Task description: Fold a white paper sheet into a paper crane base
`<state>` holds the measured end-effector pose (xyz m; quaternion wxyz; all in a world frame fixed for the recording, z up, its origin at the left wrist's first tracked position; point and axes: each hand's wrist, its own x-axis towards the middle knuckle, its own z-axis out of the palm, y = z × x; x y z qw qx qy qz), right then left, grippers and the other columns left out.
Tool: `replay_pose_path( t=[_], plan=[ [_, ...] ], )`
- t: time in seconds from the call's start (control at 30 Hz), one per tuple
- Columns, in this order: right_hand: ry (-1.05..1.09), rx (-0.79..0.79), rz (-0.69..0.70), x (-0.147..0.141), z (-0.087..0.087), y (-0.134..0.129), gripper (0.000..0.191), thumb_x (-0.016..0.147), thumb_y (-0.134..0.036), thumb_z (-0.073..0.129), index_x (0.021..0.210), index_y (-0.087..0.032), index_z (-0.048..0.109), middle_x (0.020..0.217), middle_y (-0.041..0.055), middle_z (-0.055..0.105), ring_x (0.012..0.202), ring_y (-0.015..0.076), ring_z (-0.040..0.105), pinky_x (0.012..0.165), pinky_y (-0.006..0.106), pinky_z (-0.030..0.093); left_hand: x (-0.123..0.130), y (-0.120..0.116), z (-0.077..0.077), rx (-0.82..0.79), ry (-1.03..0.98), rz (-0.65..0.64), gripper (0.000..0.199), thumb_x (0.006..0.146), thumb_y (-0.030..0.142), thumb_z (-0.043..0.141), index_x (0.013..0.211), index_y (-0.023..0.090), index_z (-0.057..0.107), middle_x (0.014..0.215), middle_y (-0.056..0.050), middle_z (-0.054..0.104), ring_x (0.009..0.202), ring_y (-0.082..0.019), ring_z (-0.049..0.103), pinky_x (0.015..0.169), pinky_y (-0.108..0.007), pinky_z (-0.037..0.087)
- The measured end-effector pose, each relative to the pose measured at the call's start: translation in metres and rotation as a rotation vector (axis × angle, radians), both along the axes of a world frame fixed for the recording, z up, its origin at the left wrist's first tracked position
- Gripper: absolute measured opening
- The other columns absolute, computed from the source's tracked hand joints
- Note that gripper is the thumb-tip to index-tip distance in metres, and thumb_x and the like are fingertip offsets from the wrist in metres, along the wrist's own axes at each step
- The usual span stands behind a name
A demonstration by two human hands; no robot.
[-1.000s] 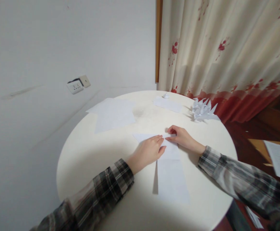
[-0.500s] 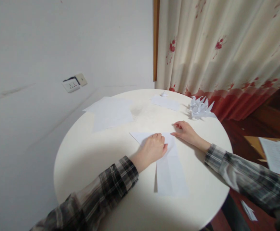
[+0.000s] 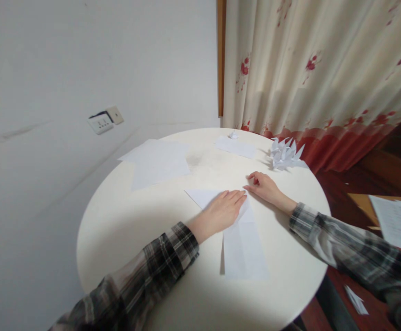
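Soft, muted light lays diffuse shadows across the table [image 3: 110, 230], and fine detail looks slightly blurred.

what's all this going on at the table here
A person in plaid sleeves is handling a partly folded white sheet on a round table. The left hand lies flat across its upper part, while the right hand is at its upper right corner; whether it touches is hard to tell. Farther back on the right stands a cluster of folded paper shapes, and more flat sheets lie at the far left.
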<state>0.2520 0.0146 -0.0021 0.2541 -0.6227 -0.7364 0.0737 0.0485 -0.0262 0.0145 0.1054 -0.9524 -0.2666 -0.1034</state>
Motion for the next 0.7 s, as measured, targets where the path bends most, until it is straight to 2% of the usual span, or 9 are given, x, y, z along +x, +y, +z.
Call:
replay_pose_path(
  t=[0.07,0.23,0.5,0.7],
  plan=[
    [-0.001,0.007,0.0,-0.0009,-0.0003,-0.0012,0.035,0.073,-0.04,0.061,0.096,-0.014,0.057,0.078,0.006,0.06,0.072,0.0187,0.051,0.065,0.029,0.037,0.001,0.0029,-0.0004,-0.056,0.003,-0.057,0.041,0.086,0.012,0.037,0.126,0.012,0.039,0.13,-0.009,0.047,0.12,-0.018,0.04,0.098,-0.031,0.03],
    [0.041,0.023,0.037,-0.0013,-0.0038,-0.003,0.031,0.072,-0.036,0.062,0.094,-0.015,0.058,0.074,0.003,0.059,0.068,0.0165,0.051,0.063,0.027,0.037,0.0019,0.0047,0.005,-0.151,0.002,-0.05,0.049,0.078,0.013,0.045,0.127,0.012,0.04,0.128,-0.008,0.048,0.118,-0.02,0.04,0.098,-0.031,0.032],
    [0.028,-0.002,0.073,-0.0001,-0.0009,-0.0036,0.036,0.07,-0.037,0.063,0.098,-0.015,0.058,0.077,0.004,0.059,0.07,0.0171,0.051,0.065,0.028,0.038,0.0012,0.0007,0.003,-0.093,0.001,-0.05,0.042,0.083,0.012,0.042,0.125,0.013,0.043,0.124,-0.009,0.049,0.117,-0.02,0.042,0.096,-0.032,0.034],
    [0.029,-0.029,0.053,-0.0014,0.0018,-0.0027,0.038,0.07,-0.038,0.064,0.098,-0.014,0.058,0.077,0.0037,0.059,0.068,0.0164,0.05,0.063,0.028,0.037,0.0004,0.0008,-0.0003,-0.068,0.005,-0.106,0.034,0.087,0.01,0.04,0.119,0.016,0.051,0.118,-0.007,0.054,0.111,-0.019,0.047,0.093,-0.032,0.038]
  ],
)
